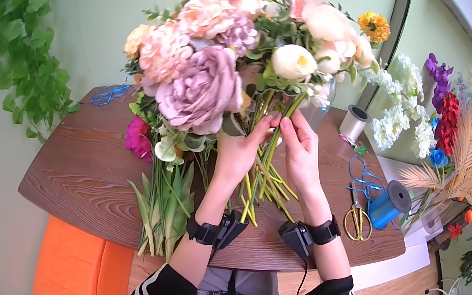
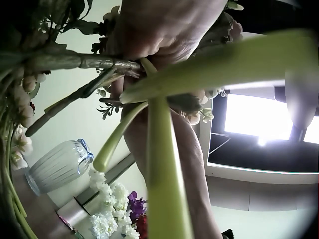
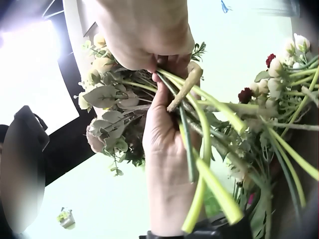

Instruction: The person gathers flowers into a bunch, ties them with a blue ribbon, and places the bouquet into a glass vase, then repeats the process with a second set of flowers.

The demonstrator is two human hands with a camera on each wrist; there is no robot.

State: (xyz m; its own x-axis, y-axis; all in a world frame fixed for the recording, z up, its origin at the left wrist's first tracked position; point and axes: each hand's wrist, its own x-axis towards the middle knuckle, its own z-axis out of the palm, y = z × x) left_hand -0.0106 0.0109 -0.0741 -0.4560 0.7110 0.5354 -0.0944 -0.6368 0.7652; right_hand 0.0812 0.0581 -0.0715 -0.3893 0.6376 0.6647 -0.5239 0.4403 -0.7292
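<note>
Two bare hands, the left (image 1: 238, 151) and the right (image 1: 301, 147), grasp the green stems (image 1: 272, 149) of a mauve, pink and cream bouquet (image 1: 201, 87) above the brown wood-grain tabletop (image 1: 79, 180); gold-handled scissors (image 1: 355, 214) and a blue cylindrical ribbon spool (image 1: 384, 208) sit near its right edge.

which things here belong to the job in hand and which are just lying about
Job in hand: bouquet, held by left hand and right hand; probably scissors, blue spool, white spool.

Just lying about, apparently: hanging vine, orange seat.
</note>
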